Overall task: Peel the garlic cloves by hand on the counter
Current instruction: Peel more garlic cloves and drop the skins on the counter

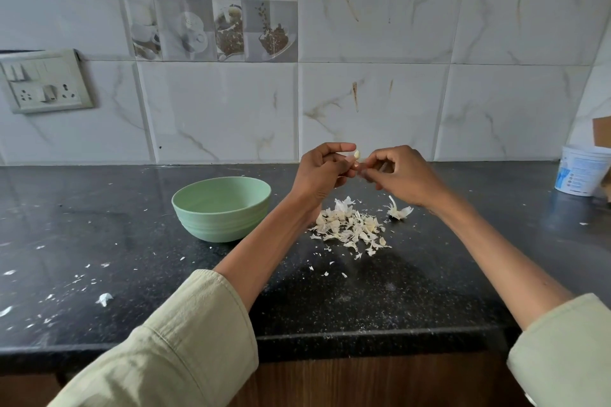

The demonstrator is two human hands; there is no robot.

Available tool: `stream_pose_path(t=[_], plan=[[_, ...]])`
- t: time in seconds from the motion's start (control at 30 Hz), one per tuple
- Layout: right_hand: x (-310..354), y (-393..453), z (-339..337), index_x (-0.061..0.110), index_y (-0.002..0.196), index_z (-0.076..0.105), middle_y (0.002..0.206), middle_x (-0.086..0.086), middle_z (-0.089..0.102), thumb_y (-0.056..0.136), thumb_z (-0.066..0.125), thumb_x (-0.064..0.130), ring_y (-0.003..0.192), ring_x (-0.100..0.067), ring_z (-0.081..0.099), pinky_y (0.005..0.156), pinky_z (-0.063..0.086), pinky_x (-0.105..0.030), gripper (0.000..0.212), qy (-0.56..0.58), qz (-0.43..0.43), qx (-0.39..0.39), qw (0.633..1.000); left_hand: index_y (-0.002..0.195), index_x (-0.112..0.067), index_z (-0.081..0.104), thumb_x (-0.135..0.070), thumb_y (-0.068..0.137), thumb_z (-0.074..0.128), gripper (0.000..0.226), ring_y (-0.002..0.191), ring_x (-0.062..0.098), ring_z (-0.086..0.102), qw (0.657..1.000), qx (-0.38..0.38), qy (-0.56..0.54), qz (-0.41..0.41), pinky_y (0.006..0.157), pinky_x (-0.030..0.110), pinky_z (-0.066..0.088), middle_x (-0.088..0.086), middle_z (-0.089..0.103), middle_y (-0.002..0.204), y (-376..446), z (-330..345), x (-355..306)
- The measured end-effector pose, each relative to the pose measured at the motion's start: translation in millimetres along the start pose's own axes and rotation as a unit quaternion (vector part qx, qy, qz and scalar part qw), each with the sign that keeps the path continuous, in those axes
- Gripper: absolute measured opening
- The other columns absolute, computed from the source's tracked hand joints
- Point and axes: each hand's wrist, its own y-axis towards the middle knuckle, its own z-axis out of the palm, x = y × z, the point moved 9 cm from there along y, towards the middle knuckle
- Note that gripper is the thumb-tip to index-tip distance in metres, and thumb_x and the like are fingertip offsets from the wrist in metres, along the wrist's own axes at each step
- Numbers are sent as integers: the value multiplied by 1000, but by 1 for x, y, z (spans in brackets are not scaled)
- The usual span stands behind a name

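Pale cream garlic clove sits at centre frame, raised above the black speckled counter and pinched between my two hands. My left hand has its fingers curled, with the forefinger stretched over the top of the clove and the thumb beneath it. My right hand meets it from the right side of the frame, its fingers curled in and the tips closing on the clove's lower end; whether they grip the skin or the clove itself I cannot tell. Both hands touch the clove and very nearly touch each other.

Containers noted: one pale green bowl stands on the counter just left of my left forearm, at middle left of the frame. Its visible interior shows nothing in it. One white tub with blue print stands at the far right edge of the frame against the tiled wall; its contents are hidden.

Condition of the clove: small, off-white with a yellowish tint, only its upper end visible past my fingers.

A heap of papery garlic skins lies on the counter directly below my hands, with one larger scrap just to its right. Smaller flakes are scattered across the lower left of the frame.
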Motion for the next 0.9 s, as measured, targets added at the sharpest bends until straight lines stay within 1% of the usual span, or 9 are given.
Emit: stream_pose_path(t=[0.1,0.2,0.27,0.33,0.47,0.6,0.73,0.8,0.9], plan=[[0,-1,5,20,82,81,73,4,77,102,69,30,71,-19,74,78,62,-39,25,-9,-2,36,999,125,-7,69,-5,103,62,23,69,6,64,1000,-15,25,0,69,22,51,6,71,88,0,-3,1],[0,-2,1,18,84,73,73,0,75,87,84,41,64,-16,69,70,57,-33,26,-9,-14,29,999,118,-9,71,-2,103,58,22,68,6,62,996,-22,84,24,65,19,50,5,70,85,1,-4,-2],[-3,-2,0,19,93,64,79,-1,72,76,92,44,64,-12,63,65,51,-30,42,-8,-6,34,999,112,-13,74,0,99,55,27,72,8,62,991,-25,128,39,69,23,50,5,70,85,0,-4,-4],[-3,-2,0,20,99,60,84,2,71,74,92,47,66,-13,65,65,52,-30,49,6,5,38,999,107,-17,77,0,98,54,30,74,9,63,985,-30,160,51,70,26,51,4,71,85,0,-3,-5],[-2,-2,3,22,105,66,88,2,76,87,79,52,72,-16,74,67,62,-34,38,73,27,35,996,104,-14,76,-1,98,58,23,71,8,65,976,-30,199,80,66,23,54,4,73,85,-1,-1,-9],[3,-1,5,16,98,70,78,2,77,101,69,36,65,-12,73,63,58,-30,20,60,0,7,998,105,-15,72,-1,96,61,19,72,15,66,972,-26,209,108,68,36,57,3,72,81,-5,5,-14],[8,-2,2,12,96,72,78,0,78,98,75,30,69,-17,75,65,61,-29,18,81,-22,-14,996,109,-15,68,1,96,57,24,77,23,68,968,-41,213,130,70,38,56,6,71,84,-8,6,-19],[11,-2,2,11,100,74,82,-1,80,94,79,31,74,-20,77,70,63,-29,22,107,-27,-9,994,110,-14,68,3,96,56,25,73,18,66,970,-51,198,133,68,38,56,6,73,85,-9,3,-20],[15,-3,-4,11,100,76,81,1,80,94,79,30,73,-17,77,69,63,-27,20,112,-39,-36,992,107,-14,67,-8,101,61,10,74,18,67,970,-63,189,137,68,35,56,6,73,86,-10,2,-21]])
